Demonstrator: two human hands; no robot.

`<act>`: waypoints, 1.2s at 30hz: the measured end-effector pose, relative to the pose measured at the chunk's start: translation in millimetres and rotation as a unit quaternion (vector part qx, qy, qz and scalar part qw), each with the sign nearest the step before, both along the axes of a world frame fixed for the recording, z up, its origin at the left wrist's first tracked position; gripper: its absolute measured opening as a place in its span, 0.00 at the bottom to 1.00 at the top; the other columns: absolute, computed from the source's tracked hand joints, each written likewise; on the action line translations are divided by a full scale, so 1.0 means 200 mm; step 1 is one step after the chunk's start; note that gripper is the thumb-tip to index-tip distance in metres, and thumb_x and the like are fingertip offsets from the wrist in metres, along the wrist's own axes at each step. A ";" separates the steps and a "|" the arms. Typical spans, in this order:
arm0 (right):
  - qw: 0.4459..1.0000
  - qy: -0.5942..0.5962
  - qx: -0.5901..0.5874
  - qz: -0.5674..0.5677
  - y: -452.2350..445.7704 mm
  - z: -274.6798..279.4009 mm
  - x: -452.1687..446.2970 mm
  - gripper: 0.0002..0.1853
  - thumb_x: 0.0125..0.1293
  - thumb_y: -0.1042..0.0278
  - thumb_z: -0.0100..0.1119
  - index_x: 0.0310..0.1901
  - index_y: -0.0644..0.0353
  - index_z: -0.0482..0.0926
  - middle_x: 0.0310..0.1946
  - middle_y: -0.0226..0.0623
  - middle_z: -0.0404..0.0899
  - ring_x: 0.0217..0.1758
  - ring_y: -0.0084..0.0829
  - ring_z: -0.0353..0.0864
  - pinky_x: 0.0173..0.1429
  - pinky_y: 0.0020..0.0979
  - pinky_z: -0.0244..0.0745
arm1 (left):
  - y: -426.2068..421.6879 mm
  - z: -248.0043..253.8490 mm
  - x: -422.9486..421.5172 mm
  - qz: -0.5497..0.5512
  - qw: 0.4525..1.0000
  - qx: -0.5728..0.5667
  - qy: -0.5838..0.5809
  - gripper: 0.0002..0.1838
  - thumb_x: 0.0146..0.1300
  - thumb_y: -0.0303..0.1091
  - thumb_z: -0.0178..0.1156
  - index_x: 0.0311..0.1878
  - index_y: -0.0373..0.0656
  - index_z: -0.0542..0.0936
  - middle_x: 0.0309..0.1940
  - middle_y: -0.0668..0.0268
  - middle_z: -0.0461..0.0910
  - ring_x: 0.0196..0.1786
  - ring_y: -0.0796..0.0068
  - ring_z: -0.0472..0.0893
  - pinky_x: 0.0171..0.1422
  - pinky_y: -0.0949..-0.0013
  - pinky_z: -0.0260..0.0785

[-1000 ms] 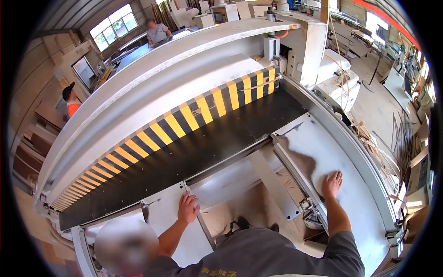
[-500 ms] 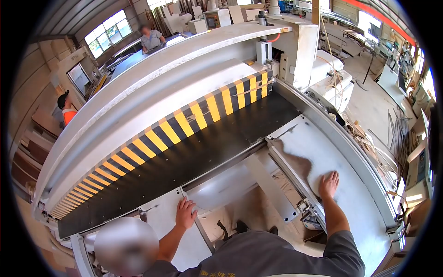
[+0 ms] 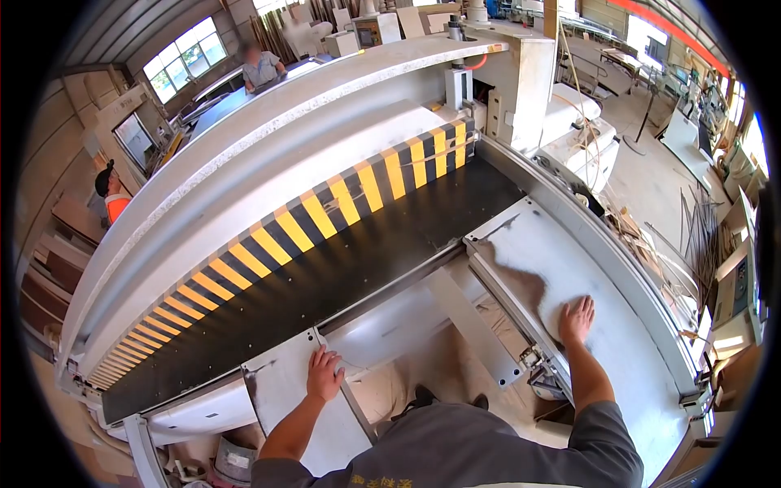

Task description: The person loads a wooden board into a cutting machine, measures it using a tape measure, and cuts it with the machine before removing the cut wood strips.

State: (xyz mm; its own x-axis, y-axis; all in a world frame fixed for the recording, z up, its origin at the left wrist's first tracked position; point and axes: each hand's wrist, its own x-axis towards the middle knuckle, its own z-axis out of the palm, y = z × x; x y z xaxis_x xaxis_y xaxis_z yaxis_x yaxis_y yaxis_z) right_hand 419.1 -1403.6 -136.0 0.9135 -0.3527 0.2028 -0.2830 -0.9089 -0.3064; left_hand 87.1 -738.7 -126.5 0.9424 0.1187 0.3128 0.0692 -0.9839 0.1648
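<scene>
The bare left hand lies loosely spread, holding nothing, on the right edge of a narrow pale metal table panel. The bare right hand rests flat and empty on a wider pale metal table panel marked by a dark brown smudge. Between the panels, an open gap shows the floor, crossed by a flat grey metal bar. Beyond lies a long black bed, with a yellow-and-black striped guard along it. Across the machine, one person wears grey, another orange; bright windows light the workshop.
</scene>
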 end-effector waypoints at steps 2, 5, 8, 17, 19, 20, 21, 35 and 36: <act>1.000 -0.002 0.004 0.002 0.00 0.00 0.00 0.41 0.81 0.46 0.51 0.83 0.69 0.58 0.87 0.48 0.54 0.92 0.45 0.46 0.93 0.44 0.38 | -0.01 0.00 0.00 0.000 1.000 0.001 0.000 0.18 0.69 0.41 0.68 0.59 0.46 0.86 0.66 0.64 0.81 0.82 0.52 0.65 0.89 0.44 0.51; 1.000 -0.003 0.010 0.003 0.00 0.00 0.02 0.42 0.80 0.46 0.52 0.83 0.70 0.57 0.87 0.49 0.54 0.92 0.45 0.46 0.93 0.45 0.38 | 0.01 0.00 0.02 -0.003 1.000 -0.001 -0.004 0.18 0.69 0.41 0.68 0.58 0.46 0.86 0.66 0.64 0.80 0.82 0.52 0.65 0.89 0.44 0.51; 1.000 -0.005 0.006 0.003 0.00 -0.02 0.01 0.42 0.80 0.46 0.53 0.83 0.70 0.57 0.87 0.49 0.55 0.92 0.45 0.46 0.93 0.45 0.38 | 0.00 -0.01 0.01 -0.001 1.000 0.001 -0.002 0.18 0.69 0.41 0.68 0.58 0.46 0.86 0.66 0.64 0.80 0.82 0.52 0.65 0.89 0.44 0.51; 1.000 -0.003 0.005 -0.002 0.01 -0.02 0.00 0.42 0.79 0.48 0.53 0.83 0.69 0.57 0.87 0.49 0.55 0.92 0.45 0.47 0.93 0.45 0.39 | 0.00 -0.01 -0.02 -0.003 1.000 0.007 -0.007 0.18 0.70 0.41 0.67 0.60 0.46 0.86 0.67 0.63 0.80 0.83 0.53 0.64 0.89 0.45 0.50; 1.000 -0.009 0.003 -0.001 0.00 -0.04 0.02 0.42 0.79 0.48 0.53 0.83 0.69 0.57 0.87 0.49 0.55 0.92 0.45 0.47 0.93 0.45 0.39 | 0.01 -0.01 0.00 -0.004 1.000 -0.004 -0.005 0.18 0.70 0.39 0.66 0.60 0.46 0.85 0.67 0.63 0.80 0.83 0.52 0.64 0.89 0.44 0.49; 1.000 -0.010 0.003 -0.001 0.00 -0.05 0.01 0.41 0.79 0.48 0.52 0.83 0.69 0.58 0.87 0.49 0.55 0.92 0.45 0.48 0.93 0.45 0.39 | 0.00 -0.01 -0.01 -0.005 1.000 -0.011 -0.003 0.18 0.70 0.39 0.65 0.60 0.46 0.85 0.67 0.62 0.80 0.83 0.52 0.63 0.90 0.44 0.49; 1.000 -0.011 0.004 -0.001 0.00 -0.05 0.00 0.41 0.79 0.48 0.52 0.83 0.69 0.58 0.87 0.49 0.55 0.91 0.45 0.48 0.93 0.45 0.39 | 0.00 -0.01 -0.02 -0.005 1.000 -0.008 -0.002 0.18 0.70 0.39 0.65 0.61 0.46 0.85 0.67 0.62 0.80 0.83 0.52 0.63 0.90 0.44 0.49; 1.000 -0.006 -0.007 0.003 0.00 -0.08 0.02 0.41 0.80 0.48 0.52 0.83 0.69 0.58 0.86 0.50 0.56 0.91 0.46 0.48 0.92 0.46 0.41 | 0.01 -0.02 -0.01 0.001 1.000 -0.005 0.013 0.17 0.72 0.40 0.65 0.60 0.48 0.85 0.67 0.64 0.80 0.84 0.54 0.62 0.90 0.43 0.48; 1.000 -0.006 -0.007 0.002 0.00 -0.09 0.03 0.41 0.80 0.48 0.52 0.83 0.69 0.58 0.86 0.50 0.56 0.91 0.46 0.48 0.92 0.46 0.41 | 0.01 -0.02 -0.01 0.002 1.000 -0.004 0.014 0.17 0.72 0.40 0.65 0.60 0.48 0.85 0.67 0.64 0.80 0.84 0.54 0.62 0.90 0.43 0.48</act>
State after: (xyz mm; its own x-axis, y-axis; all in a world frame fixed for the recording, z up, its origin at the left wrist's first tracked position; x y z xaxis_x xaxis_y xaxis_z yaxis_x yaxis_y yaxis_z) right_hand 424.6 -1404.4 -153.3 0.9124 -0.3457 0.2192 -0.2752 -0.9144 -0.2967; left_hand 85.3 -735.8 -131.5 0.9503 0.1238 0.2858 0.0769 -0.9825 0.1699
